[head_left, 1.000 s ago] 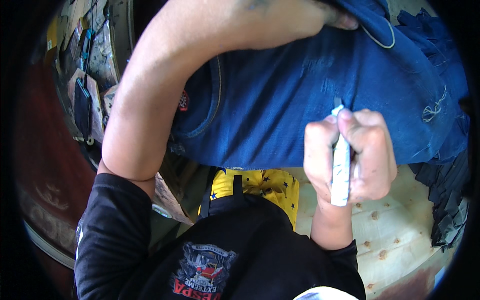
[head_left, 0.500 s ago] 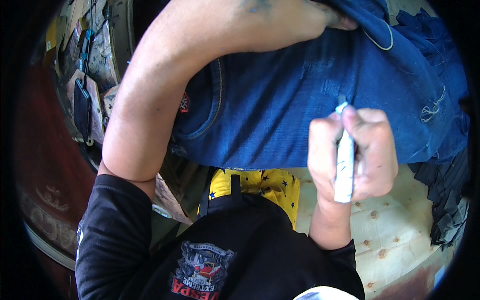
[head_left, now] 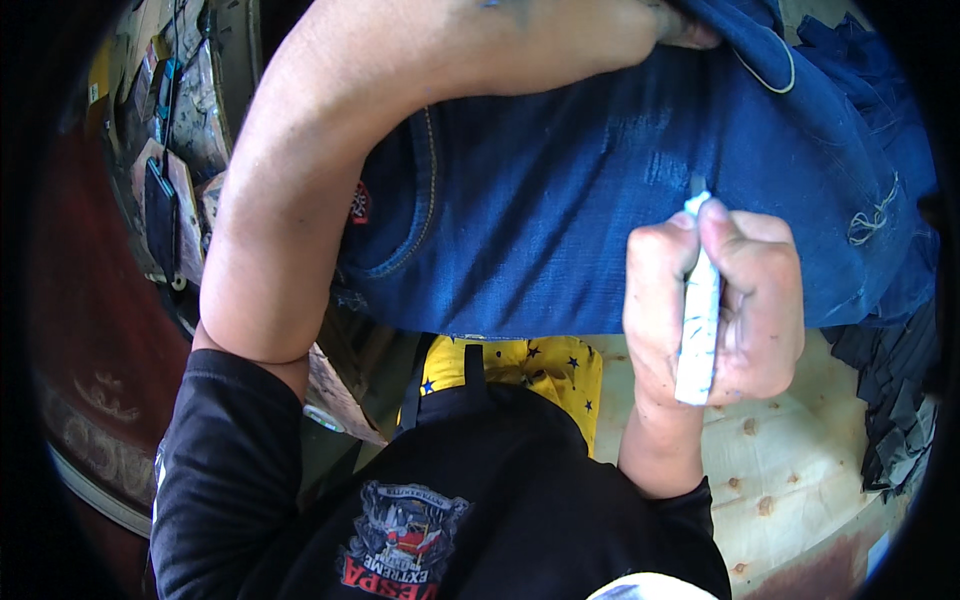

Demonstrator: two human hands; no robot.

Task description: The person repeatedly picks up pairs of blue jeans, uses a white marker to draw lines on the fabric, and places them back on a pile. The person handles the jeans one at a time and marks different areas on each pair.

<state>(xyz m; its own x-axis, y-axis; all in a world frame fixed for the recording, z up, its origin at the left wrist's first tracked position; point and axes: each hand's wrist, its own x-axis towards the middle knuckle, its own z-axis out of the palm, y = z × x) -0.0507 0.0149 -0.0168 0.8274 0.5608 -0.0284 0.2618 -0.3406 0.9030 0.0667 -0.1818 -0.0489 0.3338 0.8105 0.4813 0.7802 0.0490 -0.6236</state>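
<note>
A pair of blue jeans (head_left: 520,220) is spread across the middle, with a curved stitched pocket, a small red tag and pale worn patches. At the far edge, my left hand (head_left: 640,35) is closed on a fold of the denim, its fingertips partly tucked out of sight. My right hand (head_left: 740,300) is closed round a narrow tool with a white wrapped handle (head_left: 697,340). The thumb presses near its front end. From the handle sticks a short grey blade-like tip (head_left: 699,185), against or just over the denim beside a worn patch; contact cannot be made out.
Loose pale threads (head_left: 872,220) hang on the jeans at right, near more bunched blue denim (head_left: 860,90). Dark grey cloth (head_left: 895,400) lies at the right edge. Below is a pale wooden board (head_left: 780,470). Cluttered boards and tools (head_left: 165,190) stand at left, beside a dark red surface (head_left: 95,300).
My right hand and the tool have moved slightly to the right, and the tip is a little farther away. My left hand keeps its hold; the denim near it has shifted slightly right.
</note>
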